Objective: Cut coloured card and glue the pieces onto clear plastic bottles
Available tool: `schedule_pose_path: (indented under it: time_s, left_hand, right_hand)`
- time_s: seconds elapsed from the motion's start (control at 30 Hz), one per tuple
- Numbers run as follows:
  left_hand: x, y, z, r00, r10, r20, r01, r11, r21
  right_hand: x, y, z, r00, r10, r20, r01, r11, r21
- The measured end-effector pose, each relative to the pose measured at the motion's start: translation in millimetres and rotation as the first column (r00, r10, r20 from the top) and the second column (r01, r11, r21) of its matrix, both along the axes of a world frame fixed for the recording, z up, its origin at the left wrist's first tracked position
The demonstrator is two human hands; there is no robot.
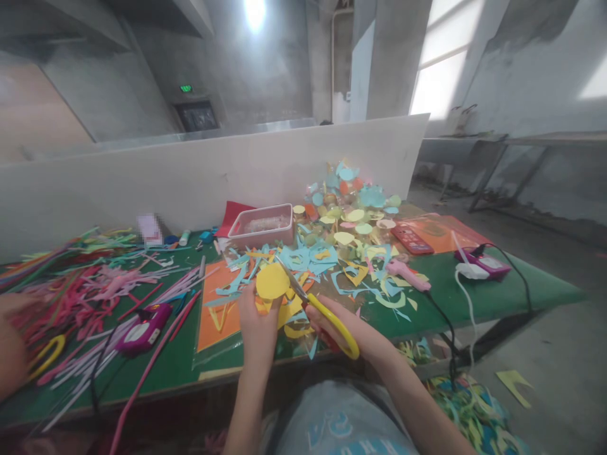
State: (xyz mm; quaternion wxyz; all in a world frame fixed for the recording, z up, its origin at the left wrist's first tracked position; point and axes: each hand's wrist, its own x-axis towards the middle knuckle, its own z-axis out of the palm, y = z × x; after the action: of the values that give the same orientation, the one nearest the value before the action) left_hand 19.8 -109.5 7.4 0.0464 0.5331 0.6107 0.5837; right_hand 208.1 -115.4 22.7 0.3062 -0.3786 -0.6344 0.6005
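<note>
My left hand [256, 316] grips a yellow paper disc [272, 281] by its lower left side, holding it above the worktable. In my right hand [339, 322] is a pair of scissors [332, 313] with yellow handles. Their blades slant up and left, right beside the disc's right edge. Whether the blades touch the paper I cannot tell. Beneath both hands lie blue and yellow paper offcuts [303, 258] and an orange sheet [215, 297] in a clear sleeve.
A pink plastic box [260, 237] stands behind the offcuts, beside a heap of cut paper discs [346, 215]. Rightward are a red phone [411, 240], a pink glue gun [408, 275] and a purple device [484, 262]. Pipe cleaners [95, 284] and a co-worker's arm [12, 341] are at left.
</note>
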Motion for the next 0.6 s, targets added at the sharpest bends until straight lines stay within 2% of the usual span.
schedule_pose_path:
  time_s: [0.1,0.17,0.27,0.37,0.6]
  left_hand:
    - [-1,0,1.0,1.0,-0.005,0.024,0.005,1.0,-0.018]
    - [-1,0,2.1,0.999,-0.012,0.041,0.013,1.0,-0.025]
    - [-1,0,2.8,0.996,-0.04,0.08,0.042,0.999,-0.023]
    - [-1,1,1.1,0.991,-0.073,0.111,0.076,0.997,-0.019]
    - [-5,4,-3.9,0.987,-0.12,0.107,0.127,0.99,-0.064]
  right_hand:
    - [-5,2,-0.2,0.999,-0.007,-0.037,0.005,0.999,-0.043]
    - [-6,3,0.6,0.999,-0.021,-0.034,0.02,0.999,-0.027]
    - [-3,3,3.0,0.998,-0.067,0.017,0.066,0.994,0.086]
    - [3,-1,5.8,0.994,-0.074,0.078,0.06,0.983,0.174]
    - [6,-5,6.2,0.996,-0.054,0.065,0.046,0.993,0.111]
